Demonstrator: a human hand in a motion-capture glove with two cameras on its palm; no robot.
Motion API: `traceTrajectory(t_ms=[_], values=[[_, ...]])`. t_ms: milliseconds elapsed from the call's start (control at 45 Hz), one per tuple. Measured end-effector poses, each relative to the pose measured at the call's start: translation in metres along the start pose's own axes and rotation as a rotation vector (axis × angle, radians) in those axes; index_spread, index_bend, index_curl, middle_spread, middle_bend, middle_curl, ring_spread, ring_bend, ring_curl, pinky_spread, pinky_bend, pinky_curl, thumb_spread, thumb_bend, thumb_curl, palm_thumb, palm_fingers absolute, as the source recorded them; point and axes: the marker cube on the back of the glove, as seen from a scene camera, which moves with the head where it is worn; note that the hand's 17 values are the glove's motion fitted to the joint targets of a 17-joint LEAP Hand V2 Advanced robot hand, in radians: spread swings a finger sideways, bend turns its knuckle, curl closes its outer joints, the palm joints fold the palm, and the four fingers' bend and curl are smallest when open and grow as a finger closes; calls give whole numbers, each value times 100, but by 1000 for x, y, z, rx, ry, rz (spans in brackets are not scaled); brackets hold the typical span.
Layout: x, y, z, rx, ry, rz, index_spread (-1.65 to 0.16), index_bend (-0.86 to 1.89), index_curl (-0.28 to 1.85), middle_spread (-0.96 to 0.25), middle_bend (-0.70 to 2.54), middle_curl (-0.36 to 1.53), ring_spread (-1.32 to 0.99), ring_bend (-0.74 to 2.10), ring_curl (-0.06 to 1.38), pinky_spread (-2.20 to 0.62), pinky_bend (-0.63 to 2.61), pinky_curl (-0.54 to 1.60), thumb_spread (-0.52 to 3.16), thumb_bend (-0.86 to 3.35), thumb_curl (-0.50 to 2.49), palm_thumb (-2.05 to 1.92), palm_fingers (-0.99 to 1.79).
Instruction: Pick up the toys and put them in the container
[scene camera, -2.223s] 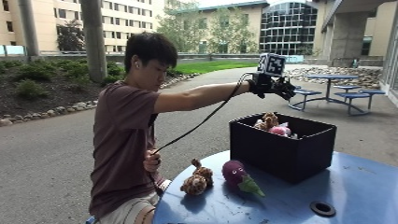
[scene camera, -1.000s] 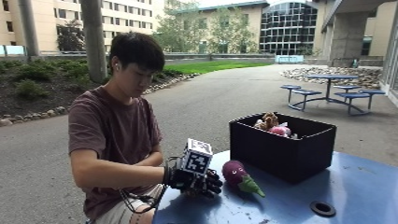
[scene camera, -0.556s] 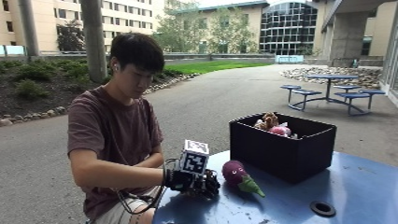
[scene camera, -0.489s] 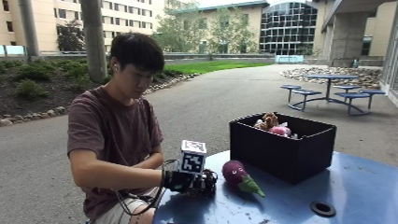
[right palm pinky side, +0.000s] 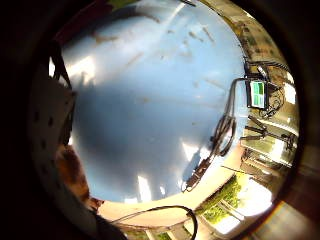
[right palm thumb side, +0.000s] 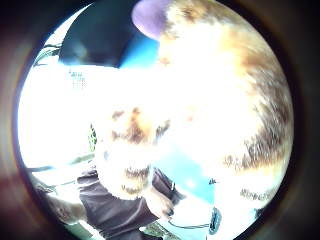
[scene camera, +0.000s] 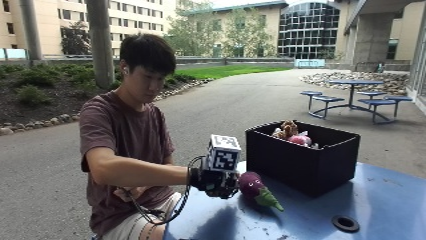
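Observation:
In the outside view my gloved right hand (scene camera: 214, 182) sits at the near edge of the blue table (scene camera: 386, 195), fingers curled round a brown plush toy that the glove hides there. That brown furry toy (right palm thumb side: 225, 100) fills the thumb side palm view, and a bit of its fur (right palm pinky side: 70, 167) shows beside the palm in the little finger side view. A purple eggplant toy (scene camera: 253, 186) with a green stalk lies on the table just beside the hand. Behind it stands the black container (scene camera: 303, 160), holding a brown toy (scene camera: 288, 129) and a pink one (scene camera: 299, 140).
A round hole (scene camera: 345, 223) is set in the table top toward its front. The bare left hand (scene camera: 130, 193) rests at the person's lap. Bare blue table (right palm pinky side: 150, 100) stretches under the palm.
The hand came down from above the container to the brown toy at the table's near edge and closed round it. In the last half second it has barely moved.

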Motion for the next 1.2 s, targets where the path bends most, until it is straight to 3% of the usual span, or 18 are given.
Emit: traceTrajectory(t_ms=[89,156,311,489,600,711,867,934,956,1000,1023,1045,1067,1200], values=[[-5,-11,-48,44,54,-3,-11,91,63,-27,112,78,-34,129,61,-42,101,45,154,43,45,71,112],[-10,-22,-94,93,96,-25,-12,92,65,-29,113,80,-36,129,63,-42,103,47,155,37,40,58,103],[-45,-64,-201,242,162,11,-16,96,73,-32,113,86,-39,131,65,-41,110,51,157,29,35,41,93],[-93,-114,-265,304,270,6,-18,98,80,-35,114,92,-41,134,67,-40,115,53,158,27,33,33,89],[-127,-148,-276,316,300,-67,-20,99,84,-36,115,95,-42,136,68,-40,117,54,159,26,32,31,87],[-154,-185,-270,319,323,-21,-21,98,88,-38,115,97,-42,137,69,-39,118,54,158,25,30,26,85],[-157,-207,-249,176,239,29,-23,93,91,-39,113,98,-41,135,69,-39,118,54,156,20,28,19,78],[-167,-215,-231,-25,190,28,-23,78,90,-39,110,97,-41,132,68,-40,119,54,151,16,27,14,59],[-167,-215,-227,-75,174,21,-23,55,84,-39,102,94,-41,129,67,-39,123,54,146,12,26,9,29],[-166,-214,-223,-118,153,7,-20,35,83,-33,77,87,-35,121,69,-32,130,60,140,7,26,3,-37],[-165,-214,-223,-118,148,1,-19,27,79,-28,64,83,-31,110,66,-26,133,60,138,6,26,2,-56],[-163,-212,-223,-110,144,-6,-22,35,81,-36,89,89,-37,126,69,-35,129,55,139,8,26,6,24],[-161,-211,-223,-99,139,-14,-20,16,67,-24,49,76,-27,93,55,-23,131,53,135,4,26,1,-62],[-136,-192,-227,-86,112,-32,-18,6,51,-10,22,64,-15,65,46,-10,117,47,127,-1,27,-1,-52]])
